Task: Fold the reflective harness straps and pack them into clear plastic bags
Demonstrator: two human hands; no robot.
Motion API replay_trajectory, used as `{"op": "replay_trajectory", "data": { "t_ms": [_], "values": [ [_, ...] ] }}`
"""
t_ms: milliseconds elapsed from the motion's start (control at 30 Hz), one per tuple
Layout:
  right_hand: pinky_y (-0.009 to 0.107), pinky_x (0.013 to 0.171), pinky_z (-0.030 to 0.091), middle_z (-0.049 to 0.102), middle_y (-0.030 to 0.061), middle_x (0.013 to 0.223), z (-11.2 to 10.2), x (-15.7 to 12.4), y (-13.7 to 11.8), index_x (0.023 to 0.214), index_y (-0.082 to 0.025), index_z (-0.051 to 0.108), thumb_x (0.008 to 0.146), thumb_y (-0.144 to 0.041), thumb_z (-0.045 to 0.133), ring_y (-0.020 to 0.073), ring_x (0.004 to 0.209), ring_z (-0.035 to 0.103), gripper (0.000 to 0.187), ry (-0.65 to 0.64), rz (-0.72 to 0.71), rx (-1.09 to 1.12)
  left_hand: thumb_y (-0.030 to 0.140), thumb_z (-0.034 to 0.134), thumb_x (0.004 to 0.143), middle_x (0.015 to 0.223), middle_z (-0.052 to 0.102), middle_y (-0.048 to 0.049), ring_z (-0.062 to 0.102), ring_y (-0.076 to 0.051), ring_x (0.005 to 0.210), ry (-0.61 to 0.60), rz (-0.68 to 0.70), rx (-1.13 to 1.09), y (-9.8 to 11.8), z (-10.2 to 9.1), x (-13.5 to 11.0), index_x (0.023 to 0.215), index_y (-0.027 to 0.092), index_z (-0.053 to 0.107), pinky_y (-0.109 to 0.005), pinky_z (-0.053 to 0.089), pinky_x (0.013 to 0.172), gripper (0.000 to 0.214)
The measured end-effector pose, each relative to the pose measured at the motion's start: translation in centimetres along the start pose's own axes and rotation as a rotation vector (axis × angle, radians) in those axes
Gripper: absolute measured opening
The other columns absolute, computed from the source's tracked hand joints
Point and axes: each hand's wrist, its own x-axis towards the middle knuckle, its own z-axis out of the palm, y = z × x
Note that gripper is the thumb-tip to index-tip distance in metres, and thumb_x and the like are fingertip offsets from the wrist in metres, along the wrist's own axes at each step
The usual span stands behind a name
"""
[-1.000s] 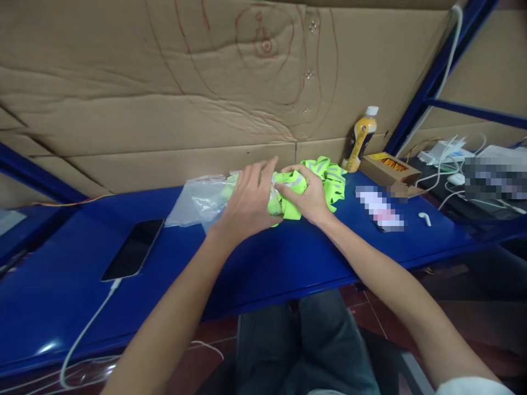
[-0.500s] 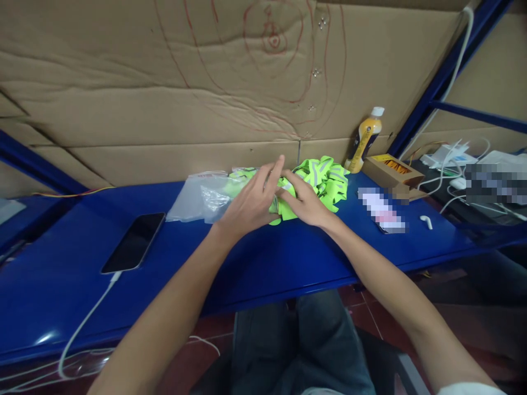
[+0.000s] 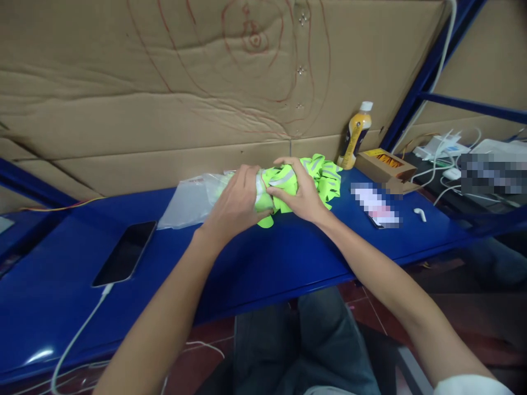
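A crumpled neon yellow-green reflective vest [image 3: 328, 178] with silver strips lies bunched on the blue table. Its left end is inside a clear plastic bag [image 3: 185, 204], which stretches flat to the left. My left hand [image 3: 234, 198] curls over the bag around its mouth, with the vest beneath. Just to its right, my right hand [image 3: 305, 192] grips the bunched vest, thumb in front and fingers over the top. The left fingertips are partly hidden behind the bundle.
A black phone [image 3: 125, 253] on a white cable [image 3: 82, 334] lies at left. On the right are a yellow drink bottle [image 3: 354, 140], an open cardboard box [image 3: 387, 167], a blurred-out flat item [image 3: 374, 206] and a white earbud [image 3: 420, 214]. A cardboard wall [image 3: 144, 120] stands behind.
My hands have moved apart a little and closed around the bundle, showing more of the vest between them. The view has shifted slightly, so the surroundings sit further left.
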Motion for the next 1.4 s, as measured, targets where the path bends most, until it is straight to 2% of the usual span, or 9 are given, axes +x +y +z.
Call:
{"op": "replay_trajectory", "data": {
  "t_ms": [233,333,467,600,700,833,1033,1167,1400],
  "values": [
    [0.037,0.093,0.053,0.07,0.0054,0.108,0.1,-0.4,-0.8,0.12,-0.024,0.056,0.115,-0.053,0.04,0.0228,0.097,0.067,0.034,-0.177,0.086,-0.026,0.033,0.086,0.073,0.122,0.063,-0.016,0.066,-0.038,0.116,0.064,-0.086,-0.089,-0.3,1.4,-0.4,0.136,0.018,0.049,-0.053,0.058,0.101,0.075],
    [0.038,0.091,0.053,0.068,0.0044,0.098,0.3,-0.3,-0.2,0.107,-0.024,0.058,0.113,-0.054,0.045,0.0235,0.092,0.066,0.033,-0.228,0.016,-0.043,0.024,0.084,0.068,0.125,0.063,-0.0152,0.065,-0.037,0.118,0.037,-0.059,-0.11,-0.1,2.2,-0.6,0.136,0.019,0.048,-0.052,0.057,0.103,0.077],
    [0.041,0.096,0.053,0.071,0.0071,0.102,1.1,-0.5,1.0,0.103,-0.024,0.069,0.11,-0.045,0.053,0.0266,0.102,0.066,0.028,-0.121,0.019,-0.111,0.023,0.078,0.073,0.129,0.062,-0.0193,0.061,-0.041,0.123,0.035,-0.041,-0.068,0.5,2.9,-0.7,0.142,0.016,0.044,-0.056,0.054,0.106,0.077],
    [0.044,0.107,0.053,0.073,0.0098,0.117,1.1,-0.7,0.6,0.119,-0.025,0.073,0.111,-0.042,0.051,0.0281,0.116,0.067,0.03,-0.104,-0.002,-0.151,0.028,0.076,0.08,0.134,0.061,-0.0218,0.06,-0.042,0.124,0.088,-0.059,-0.014,0.9,3.0,-0.5,0.145,0.015,0.042,-0.058,0.051,0.107,0.075],
    [0.044,0.112,0.052,0.07,0.0106,0.136,0.4,-0.6,-0.4,0.142,-0.024,0.06,0.115,-0.044,0.045,0.0272,0.126,0.067,0.037,-0.142,0.014,-0.08,0.029,0.078,0.077,0.133,0.061,-0.0222,0.061,-0.041,0.122,0.156,-0.118,-0.028,1.0,2.8,-0.4,0.146,0.014,0.041,-0.058,0.053,0.105,0.08],
    [0.041,0.1,0.058,0.076,0.0092,0.122,0.2,-0.5,-0.9,0.131,-0.022,0.066,0.113,-0.049,0.055,0.0265,0.11,0.073,0.035,-0.051,0.069,-0.051,0.03,0.083,0.072,0.13,0.061,-0.0201,0.062,-0.04,0.121,0.162,-0.182,-0.075,0.9,2.6,-0.4,0.145,0.015,0.043,-0.058,0.055,0.105,0.084],
    [0.044,0.104,0.057,0.076,0.0088,0.117,1.2,-0.5,0.2,0.11,-0.027,0.085,0.104,-0.057,0.069,0.0267,0.112,0.071,0.035,-0.017,0.029,0.01,0.028,0.082,0.073,0.138,0.063,-0.0212,0.062,-0.041,0.129,0.137,-0.176,-0.045,0.6,3.2,-0.7,0.15,0.016,0.04,-0.059,0.05,0.112,0.089],
    [0.043,0.089,0.058,0.08,0.0059,0.102,1.1,-0.3,0.8,0.111,-0.027,0.086,0.105,-0.047,0.068,0.0258,0.093,0.072,0.028,-0.021,0.104,-0.034,0.037,0.083,0.077,0.147,0.061,-0.023,0.06,-0.043,0.135,0.126,-0.166,-0.044,0.8,3.6,-0.8,0.16,0.014,0.033,-0.06,0.048,0.114,0.1],
    [0.037,0.073,0.053,0.081,0.0082,0.108,0.6,-0.2,1.0,0.112,-0.018,0.078,0.101,-0.044,0.068,0.0253,0.087,0.074,0.03,-0.025,0.153,-0.031,0.047,0.083,0.082,0.14,0.062,-0.0243,0.06,-0.042,0.128,0.094,-0.149,-0.03,0.2,3.3,-0.8,0.165,0.012,0.029,-0.057,0.048,0.108,0.105]
  ]
}}
